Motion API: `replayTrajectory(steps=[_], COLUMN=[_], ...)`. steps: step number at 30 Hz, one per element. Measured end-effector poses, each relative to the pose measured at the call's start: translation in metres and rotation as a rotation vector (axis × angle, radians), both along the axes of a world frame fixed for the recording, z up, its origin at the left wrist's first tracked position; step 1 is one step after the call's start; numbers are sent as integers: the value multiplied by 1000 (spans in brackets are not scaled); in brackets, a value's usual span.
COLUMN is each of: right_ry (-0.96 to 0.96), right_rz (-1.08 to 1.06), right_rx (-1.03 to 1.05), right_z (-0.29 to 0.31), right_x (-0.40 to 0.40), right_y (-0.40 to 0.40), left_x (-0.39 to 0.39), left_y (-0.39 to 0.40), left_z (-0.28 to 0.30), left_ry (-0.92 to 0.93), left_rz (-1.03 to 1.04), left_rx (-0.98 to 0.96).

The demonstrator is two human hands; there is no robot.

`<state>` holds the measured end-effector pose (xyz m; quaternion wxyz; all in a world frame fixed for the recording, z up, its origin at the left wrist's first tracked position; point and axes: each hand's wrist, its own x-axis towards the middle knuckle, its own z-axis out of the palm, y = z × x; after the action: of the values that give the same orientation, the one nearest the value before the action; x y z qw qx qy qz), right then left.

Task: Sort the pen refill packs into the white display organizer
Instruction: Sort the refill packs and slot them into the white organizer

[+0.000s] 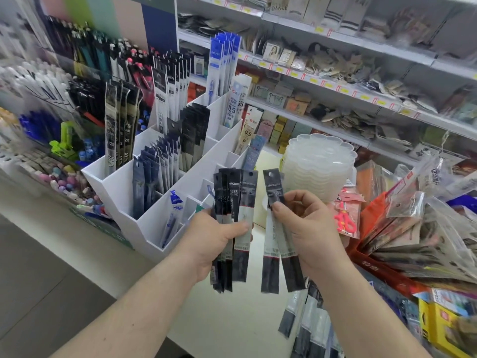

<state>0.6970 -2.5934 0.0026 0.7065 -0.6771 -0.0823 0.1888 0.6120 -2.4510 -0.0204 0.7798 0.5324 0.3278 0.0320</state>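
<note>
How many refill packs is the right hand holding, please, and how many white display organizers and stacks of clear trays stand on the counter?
Refill packs in the right hand: 2
White display organizer: 1
Stack of clear trays: 1
Total: 4

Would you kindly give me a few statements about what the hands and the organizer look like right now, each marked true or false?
1. The left hand grips a fanned bundle of black refill packs. True.
2. The right hand is empty. False: it pinches a smaller set of black packs.
3. The white display organizer already has packs standing in several compartments. True.
4. A stack of clear scalloped trays stands left of the organizer. False: it stands to its right.
5. Both hands rest on the counter. False: they are held above it.
</note>
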Motion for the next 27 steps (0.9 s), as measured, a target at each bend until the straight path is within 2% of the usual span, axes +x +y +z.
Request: replayTrajectory(steps=[6, 15, 20, 27], right_ry=[2, 130, 190, 272], right_rz=[-31, -22, 80, 265], right_rx=[29, 71, 77, -71], right_z=[-7, -14, -13, -5], right_x=[-5, -5, -6, 3], right_y=[8, 18, 19, 16], left_x=[3, 5, 5, 1], left_y=[-8, -11, -10, -2], left_z=[-1, -8, -13, -9], left_ry=[-69, -146, -150, -131], left_rz=[31, 54, 55, 44], left_rx=[28, 85, 164, 233])
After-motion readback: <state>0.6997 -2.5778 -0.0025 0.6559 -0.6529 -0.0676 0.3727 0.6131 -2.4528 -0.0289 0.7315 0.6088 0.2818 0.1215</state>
